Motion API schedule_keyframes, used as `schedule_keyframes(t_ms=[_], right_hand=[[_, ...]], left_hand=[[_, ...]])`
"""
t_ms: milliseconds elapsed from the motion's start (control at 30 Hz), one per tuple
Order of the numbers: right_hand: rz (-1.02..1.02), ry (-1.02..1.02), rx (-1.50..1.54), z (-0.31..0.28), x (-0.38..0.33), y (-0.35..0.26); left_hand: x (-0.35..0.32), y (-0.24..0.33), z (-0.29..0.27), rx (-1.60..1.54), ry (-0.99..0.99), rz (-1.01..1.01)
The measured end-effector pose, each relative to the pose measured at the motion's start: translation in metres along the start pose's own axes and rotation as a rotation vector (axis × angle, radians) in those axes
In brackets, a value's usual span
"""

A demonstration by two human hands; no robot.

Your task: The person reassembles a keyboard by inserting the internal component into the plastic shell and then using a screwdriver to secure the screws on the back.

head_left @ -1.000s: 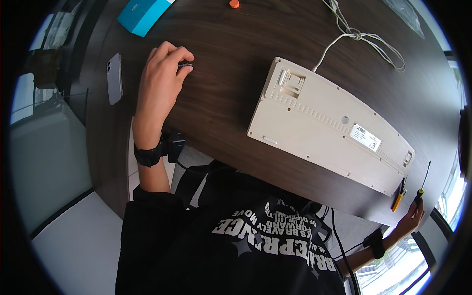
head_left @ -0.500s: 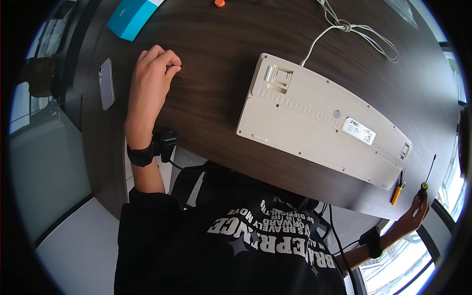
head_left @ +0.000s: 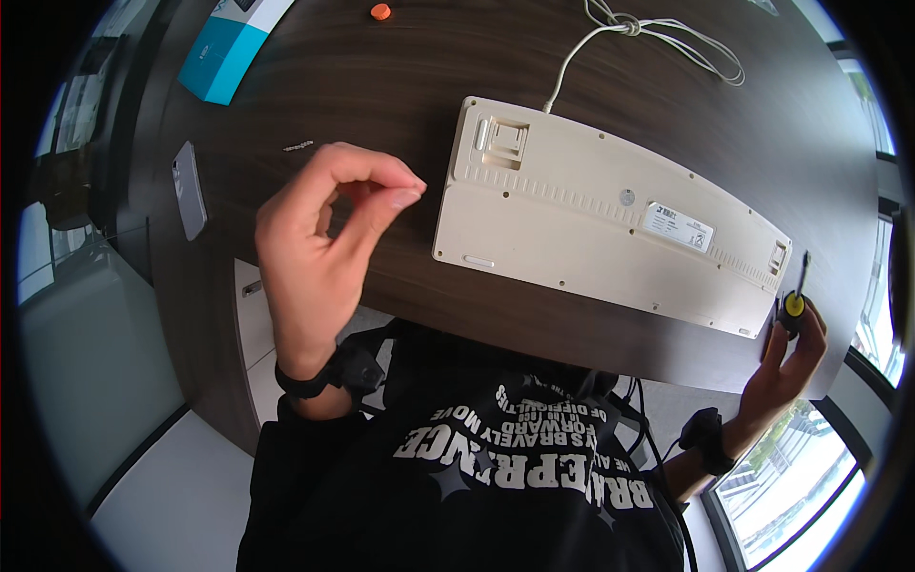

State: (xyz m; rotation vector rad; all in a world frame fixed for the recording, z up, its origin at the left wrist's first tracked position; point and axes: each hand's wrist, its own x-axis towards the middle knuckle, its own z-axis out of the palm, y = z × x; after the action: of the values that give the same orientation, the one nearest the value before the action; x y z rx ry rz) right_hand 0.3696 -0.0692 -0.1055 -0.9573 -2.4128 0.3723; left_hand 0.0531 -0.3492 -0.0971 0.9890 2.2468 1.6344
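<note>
A beige keyboard [head_left: 591,238] lies face down on the dark table, its underside dotted with screw holes. Left of it hovers my left hand [head_left: 319,234], thumb and forefinger pinched; whatever is between the tips is too small to make out. Behind that hand is a short row of tiny screws [head_left: 298,146] on the wood. My right hand [head_left: 791,357], beside the keyboard's right end, grips a screwdriver [head_left: 796,303] by its black and yellow handle, the shaft pointing away from me. The orange-handled tool near it is mostly hidden now.
A grey phone [head_left: 190,191] rests at the left table edge. Farther back are a teal and white box [head_left: 222,57] and an orange cap [head_left: 381,11]. The keyboard's bundled cable [head_left: 629,27] trails over the far side. A drawer cabinet [head_left: 253,334] stands below the left edge.
My left hand has moved right and nearer the keyboard, uncovering the row of screws. My right hand has raised the screwdriver leftward toward the keyboard's end. The view has shifted slightly.
</note>
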Motion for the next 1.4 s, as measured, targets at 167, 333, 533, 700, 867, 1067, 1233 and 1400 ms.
schedule_keyframes(t_ms=[167,333,533,700,867,1067,1233,1400], right_hand=[[-0.258,-0.108,0.129,0.019,0.015,-0.058],[-0.452,-0.107,0.189,0.026,0.018,-0.083],[-0.489,-0.088,0.191,0.025,0.017,-0.086],[-0.484,-0.097,0.168,0.021,0.016,-0.087],[-0.472,-0.103,0.171,0.023,0.015,-0.088],[-0.488,-0.105,0.154,0.023,0.012,-0.087],[-0.517,-0.099,0.129,0.021,0.012,-0.086],[-0.608,-0.064,0.116,0.023,0.014,-0.081]], left_hand=[[-0.015,0.018,0.026,-0.312,-0.057,-0.011],[-0.018,0.011,0.037,-0.484,-0.053,0.012],[-0.022,0.016,0.036,-0.476,-0.03,0.034],[-0.02,0.018,0.037,-0.454,-0.052,0.045],[-0.021,0.017,0.04,-0.448,-0.054,0.047],[-0.022,0.02,0.039,-0.361,-0.082,0.078],[-0.023,0.019,0.041,-0.332,-0.065,0.078],[-0.027,0.023,0.038,-0.203,-0.073,0.066]])
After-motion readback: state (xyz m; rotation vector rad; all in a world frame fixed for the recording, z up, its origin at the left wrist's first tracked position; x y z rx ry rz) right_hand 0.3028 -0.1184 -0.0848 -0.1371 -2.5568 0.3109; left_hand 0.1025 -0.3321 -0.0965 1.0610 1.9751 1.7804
